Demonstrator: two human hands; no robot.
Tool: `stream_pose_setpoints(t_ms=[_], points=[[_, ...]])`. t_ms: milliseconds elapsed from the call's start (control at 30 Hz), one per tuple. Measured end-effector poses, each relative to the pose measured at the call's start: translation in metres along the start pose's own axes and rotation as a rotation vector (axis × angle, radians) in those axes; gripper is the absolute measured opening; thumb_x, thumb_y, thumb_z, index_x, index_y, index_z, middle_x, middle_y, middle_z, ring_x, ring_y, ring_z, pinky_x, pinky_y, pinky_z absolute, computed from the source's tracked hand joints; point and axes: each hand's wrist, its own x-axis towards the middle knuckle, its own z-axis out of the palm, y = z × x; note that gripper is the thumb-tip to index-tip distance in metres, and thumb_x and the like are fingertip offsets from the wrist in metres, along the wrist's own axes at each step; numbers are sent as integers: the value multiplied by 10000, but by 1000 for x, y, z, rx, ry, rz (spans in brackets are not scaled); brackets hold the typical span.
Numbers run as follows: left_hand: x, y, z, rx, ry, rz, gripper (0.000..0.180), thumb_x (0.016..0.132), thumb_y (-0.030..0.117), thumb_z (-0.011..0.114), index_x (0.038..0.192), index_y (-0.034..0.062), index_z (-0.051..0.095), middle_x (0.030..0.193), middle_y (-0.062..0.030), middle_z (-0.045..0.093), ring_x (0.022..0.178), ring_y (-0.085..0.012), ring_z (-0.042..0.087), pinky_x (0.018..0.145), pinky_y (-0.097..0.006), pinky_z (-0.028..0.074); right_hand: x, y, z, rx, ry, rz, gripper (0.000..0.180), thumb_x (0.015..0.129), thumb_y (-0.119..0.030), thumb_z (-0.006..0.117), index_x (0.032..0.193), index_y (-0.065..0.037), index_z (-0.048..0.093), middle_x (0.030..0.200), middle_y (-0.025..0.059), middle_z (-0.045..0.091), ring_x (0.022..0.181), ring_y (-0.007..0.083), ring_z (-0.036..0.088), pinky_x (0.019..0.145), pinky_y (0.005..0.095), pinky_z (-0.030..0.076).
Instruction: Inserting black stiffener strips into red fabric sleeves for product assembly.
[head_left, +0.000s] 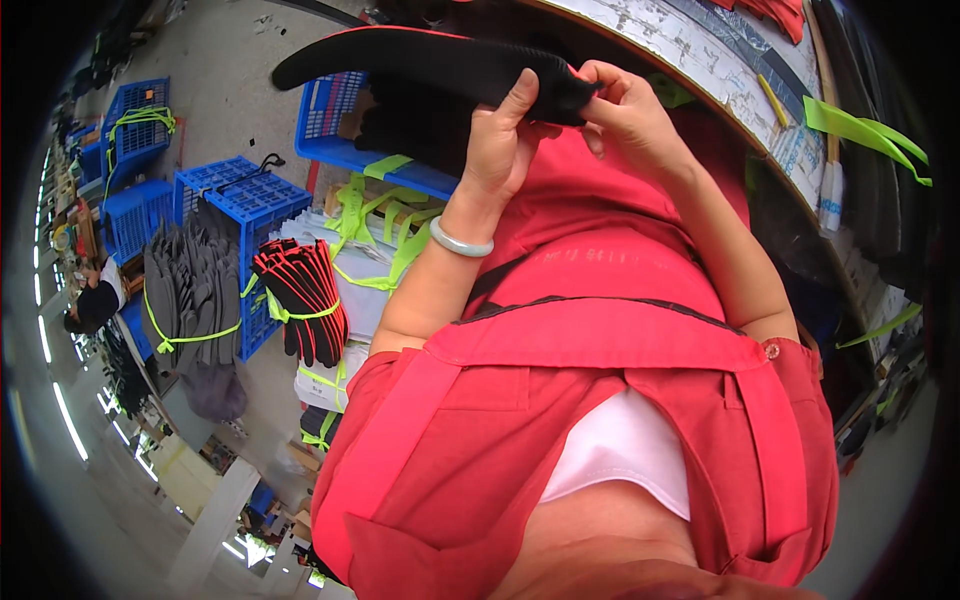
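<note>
A long, flat black piece with a red edge lies across both my hands at the top of the view, its rounded end reaching left. My left hand grips it near its right part, thumb pressed on top and fingers underneath. A pale bangle circles that wrist. At the piece's gathered right end, my right hand pinches the black and red edge between thumb and fingers. Just below the piece, a blue crate holds dark items. The exact kind of the black piece cannot be made out.
At left, tied bundles of black-and-red pieces and grey pieces stand by a blue crate. A workbench runs along the upper right, with green strips near its edge. Another person is far left.
</note>
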Motion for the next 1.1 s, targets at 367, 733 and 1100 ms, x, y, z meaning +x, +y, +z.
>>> stream_pose_setpoints(t_ms=[367, 733, 1100], points=[[3, -12, -4, 76, 163, 10, 213, 923, 272, 652, 1004, 79, 693, 944, -19, 698, 801, -116, 636, 580, -259, 442, 20, 24, -4, -118, 274, -387, 136, 838, -29, 641, 838, -49, 506, 696, -32, 506, 595, 36, 510, 546, 210, 432], [-3, -9, -13, -50, 162, -105, 269, 937, 305, 624, 1089, 85, 654, 989, -18, 691, 851, -108, 622, 590, -243, 429, 12, 12, -8, -110, 1, -221, 135, 858, 24, 574, 925, -19, 465, 740, 20, 521, 687, 80, 557, 590, 233, 459], [-8, -9, -23, 35, 207, -63, 295, 947, 315, 605, 1113, 72, 631, 997, -33, 680, 825, -111, 605, 572, -237, 411, 21, 24, -5, -506, 47, -316, 207, 851, 19, 579, 1031, -18, 485, 853, 72, 561, 751, 124, 580, 674, 284, 496]])
